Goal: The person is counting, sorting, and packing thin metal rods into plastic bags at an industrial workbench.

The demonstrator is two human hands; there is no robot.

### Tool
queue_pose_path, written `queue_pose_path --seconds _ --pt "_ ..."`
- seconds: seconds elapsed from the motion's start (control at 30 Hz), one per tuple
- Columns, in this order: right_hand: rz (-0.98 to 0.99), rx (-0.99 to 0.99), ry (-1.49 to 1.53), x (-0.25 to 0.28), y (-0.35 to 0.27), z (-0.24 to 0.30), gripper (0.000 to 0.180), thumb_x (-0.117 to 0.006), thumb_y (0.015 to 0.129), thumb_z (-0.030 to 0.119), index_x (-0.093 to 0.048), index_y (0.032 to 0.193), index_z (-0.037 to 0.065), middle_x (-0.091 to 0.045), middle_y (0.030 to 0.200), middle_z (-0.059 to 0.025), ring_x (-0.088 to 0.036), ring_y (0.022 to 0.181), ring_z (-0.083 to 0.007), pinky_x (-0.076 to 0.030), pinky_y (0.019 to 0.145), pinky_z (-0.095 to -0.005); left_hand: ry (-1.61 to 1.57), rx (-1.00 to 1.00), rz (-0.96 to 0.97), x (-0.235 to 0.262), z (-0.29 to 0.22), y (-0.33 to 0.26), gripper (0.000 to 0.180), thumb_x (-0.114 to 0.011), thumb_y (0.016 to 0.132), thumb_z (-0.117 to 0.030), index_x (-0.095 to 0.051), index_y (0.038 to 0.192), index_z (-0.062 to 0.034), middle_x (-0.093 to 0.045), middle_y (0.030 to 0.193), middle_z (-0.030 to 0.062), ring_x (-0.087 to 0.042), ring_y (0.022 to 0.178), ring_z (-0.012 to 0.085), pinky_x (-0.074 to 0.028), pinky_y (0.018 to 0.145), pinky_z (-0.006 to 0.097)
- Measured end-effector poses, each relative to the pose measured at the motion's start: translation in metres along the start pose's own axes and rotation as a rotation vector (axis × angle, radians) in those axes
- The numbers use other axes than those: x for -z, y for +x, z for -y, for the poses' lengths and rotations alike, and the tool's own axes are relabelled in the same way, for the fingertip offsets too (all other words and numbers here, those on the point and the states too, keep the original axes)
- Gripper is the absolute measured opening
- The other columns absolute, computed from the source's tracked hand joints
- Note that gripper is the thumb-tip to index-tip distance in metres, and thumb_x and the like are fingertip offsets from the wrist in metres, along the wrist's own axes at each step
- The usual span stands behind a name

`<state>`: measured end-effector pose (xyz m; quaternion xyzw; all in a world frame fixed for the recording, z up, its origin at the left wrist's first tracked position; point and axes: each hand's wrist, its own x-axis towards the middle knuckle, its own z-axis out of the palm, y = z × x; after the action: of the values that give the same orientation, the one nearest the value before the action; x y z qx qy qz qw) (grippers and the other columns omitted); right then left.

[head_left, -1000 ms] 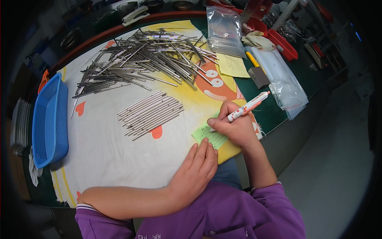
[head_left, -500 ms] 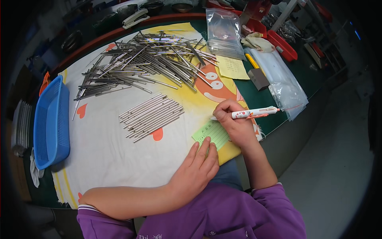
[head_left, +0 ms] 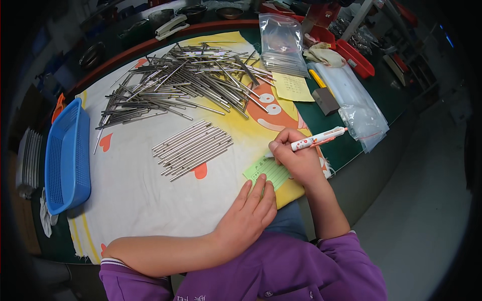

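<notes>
- Grips a white pen in the right hand, with fingers closed around the lower barrel, near the tip.
- Aims the pen tip at the far edge of a green slip; cannot tell contact from a slight gap there.
- Rests the left hand on the near-left side of the slip, palm down, with fingers stretched out and slightly apart.
- Shows the slip on the cloth, right of centre, close to the front edge of the tabletop.
- Leaves a strip of cloth between the slip and a neat row of metal rods, farther left.
- Has a tangled heap of rods behind that row, reaching toward the back edge.
- Lines the left edge with a blue basket, well apart from both hands.
- Offers a broad stretch of white cloth from basket to left hand.
- Crowds the back right corner with a bag of rods, a yellow paper, a dark block and clear plastic bags, all beyond the pen.
</notes>
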<state>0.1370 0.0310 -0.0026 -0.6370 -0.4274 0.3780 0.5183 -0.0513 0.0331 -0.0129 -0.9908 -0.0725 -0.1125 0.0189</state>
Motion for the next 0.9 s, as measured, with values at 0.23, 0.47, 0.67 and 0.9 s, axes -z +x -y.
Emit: queue_pose_path --seconds 0.23,0.47,0.67,0.9 --pt "-0.007 0.06 -0.02 -0.004 -0.001 0.001 0.025 -0.071 0.074 0.017 -0.05 0.071 0.004 -0.053 0.063 0.0017 -0.047 0.058 -0.0035 -0.039 0.052 -0.0211 0.002 0.005 -0.016 -0.001 0.0 0.0 0.041 -0.048 0.076 -0.015 -0.048 0.112 0.0053 -0.044 0.122 0.0234 -0.036 0.122 0.0382 -0.03 0.102 0.047" --pt "0.015 0.008 -0.234 -0.004 0.005 0.01 0.026 -0.07 0.073 0.01 -0.045 0.066 0.006 -0.05 0.057 0.0031 -0.046 0.055 -0.0016 -0.038 0.049 -0.0191 0.017 -0.012 -0.001 0.001 0.002 0.001 0.04 -0.046 0.076 -0.014 -0.048 0.111 0.005 -0.044 0.122 0.0227 -0.038 0.122 0.0382 -0.031 0.101 0.047" --pt "-0.031 0.068 -0.222 -0.004 0.006 0.001 0.026 -0.07 0.072 0.011 -0.045 0.066 0.006 -0.05 0.057 0.0034 -0.045 0.055 -0.0014 -0.037 0.048 -0.0197 0.008 -0.004 -0.011 0.0 0.001 0.001 0.041 -0.046 0.076 -0.015 -0.048 0.112 0.005 -0.044 0.122 0.0229 -0.038 0.121 0.0386 -0.031 0.101 0.048" --pt "-0.029 0.092 -0.262 -0.004 0.006 -0.001 0.027 -0.071 0.072 0.012 -0.045 0.065 0.006 -0.05 0.058 0.0036 -0.044 0.054 -0.0017 -0.037 0.049 -0.0198 -0.03 -0.004 -0.02 -0.002 0.001 0.001 0.041 -0.049 0.075 -0.015 -0.048 0.111 0.0054 -0.043 0.122 0.0228 -0.037 0.121 0.0403 -0.031 0.1 0.049"
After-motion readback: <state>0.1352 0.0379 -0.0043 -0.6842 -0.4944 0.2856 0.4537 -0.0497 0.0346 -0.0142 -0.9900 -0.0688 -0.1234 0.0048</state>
